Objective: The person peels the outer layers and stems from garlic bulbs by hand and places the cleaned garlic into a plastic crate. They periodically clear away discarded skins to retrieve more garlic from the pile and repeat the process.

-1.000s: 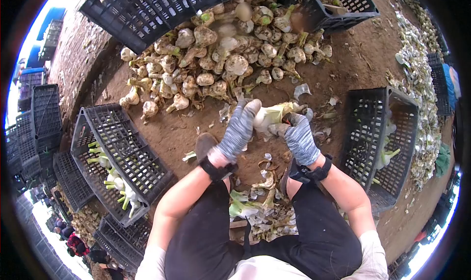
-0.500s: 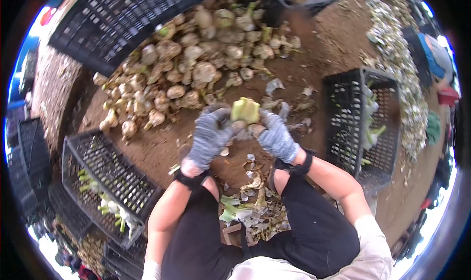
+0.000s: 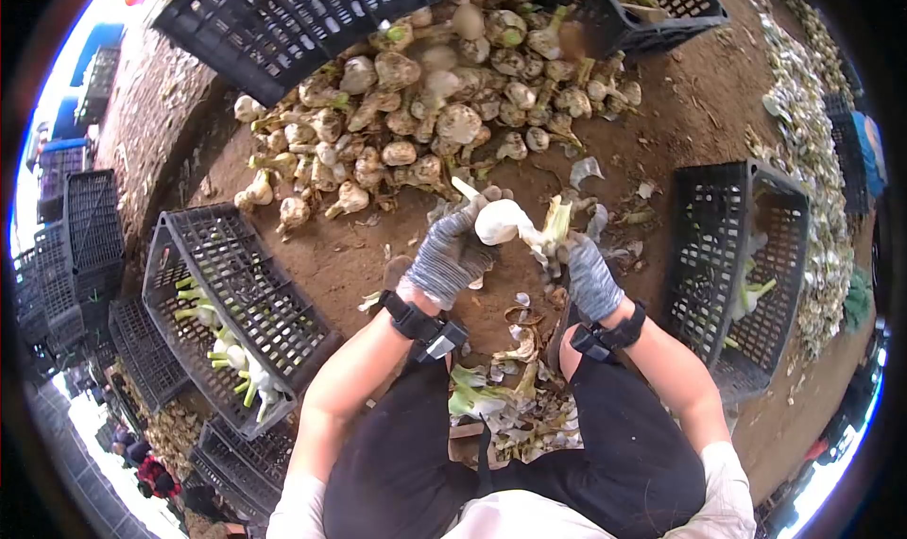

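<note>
My left hand (image 3: 448, 256), in a grey knitted glove, grips a smooth white garlic bulb (image 3: 499, 222) whose pale stem sticks out to the upper left. My right hand (image 3: 593, 280), gloved too, pinches a strip of yellowish-green garlic husk (image 3: 556, 223). This strip appears to be still joined to the bulb's right side. Beyond both hands lies a heap of dirty, unpeeled garlic bulbs (image 3: 459, 123) on the brown soil. Between my knees, shed husks and leaves (image 3: 515, 407) are scattered.
On the left a tilted black crate (image 3: 236, 293) holds several white bulbs with green stems. At the right, another black crate (image 3: 699, 256) contains similar bulbs. A large black crate (image 3: 312, 19) leans over the heap. Strewn white skins (image 3: 808, 161) line the far right.
My hands have moved apart and slightly right in view. The husk has been pulled away from the bulb, so its white surface now shows. The view has shifted.
</note>
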A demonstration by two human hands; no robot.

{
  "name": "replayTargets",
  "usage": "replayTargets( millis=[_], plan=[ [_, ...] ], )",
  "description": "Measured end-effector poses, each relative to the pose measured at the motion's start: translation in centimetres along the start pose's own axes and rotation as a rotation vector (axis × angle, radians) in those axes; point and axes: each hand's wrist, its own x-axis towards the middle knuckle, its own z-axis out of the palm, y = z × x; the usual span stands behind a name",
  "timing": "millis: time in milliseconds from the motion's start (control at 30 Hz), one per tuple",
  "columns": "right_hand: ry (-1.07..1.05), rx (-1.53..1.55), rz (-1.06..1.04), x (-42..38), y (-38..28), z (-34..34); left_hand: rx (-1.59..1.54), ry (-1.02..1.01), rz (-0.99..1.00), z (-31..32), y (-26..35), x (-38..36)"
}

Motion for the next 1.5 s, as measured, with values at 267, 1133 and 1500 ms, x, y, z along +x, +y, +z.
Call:
replayTargets(
  millis=[267,1133,1500],
  plan=[
    [-0.859,-1.038,-0.344,-4.5,-3.1,5.1,-0.255,0.258,-0.09,-2.8,0.0,1.4],
    [-0.264,-0.054,-0.058,-5.1,-7.5,-2.5,1.828,0.673,0.736,-3.8,8.4,3.0],
    [-0.024,-0.293,-0.144,1.3,-4.6,4.3,1.511,-0.097,0.768,0.8,-0.5,-1.4]
  ],
)
